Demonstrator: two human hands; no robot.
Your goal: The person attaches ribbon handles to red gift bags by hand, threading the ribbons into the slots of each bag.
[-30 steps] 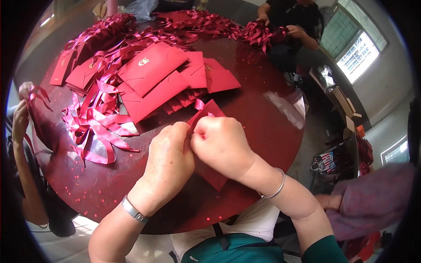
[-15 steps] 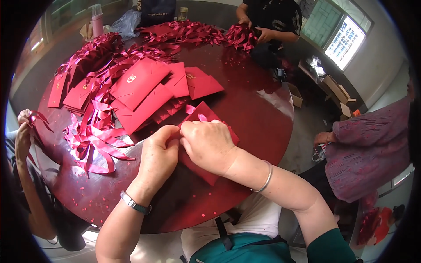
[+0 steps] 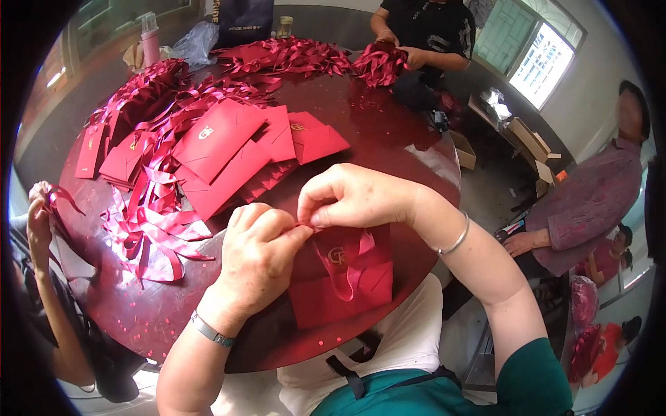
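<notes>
A red paper gift bag (image 3: 305,277) with a gold emblem lies in front of me near the table's edge. A pink satin ribbon (image 3: 345,283) hangs in a loop down its front. My left hand (image 3: 255,260) is closed at the bag's upper left corner. Just above that corner, my right hand (image 3: 357,197) pinches with thumb and forefinger, its fingertips almost meeting the left ones. A small bit of ribbon shows between the two hands; the fingers hide most of it.
Red bags (image 3: 222,142) lie in an overlapping pile beyond my hands. Loose pink ribbons (image 3: 149,239) are heaped at the left. More ribboned bags (image 3: 284,55) line the round table's (image 3: 388,125) far side. Co-workers sit at left and far side; another person stands at right.
The bag has turned and come nearer, so its emblem and ribbon loop now show. My right hand has shifted up and right, my left slightly down.
</notes>
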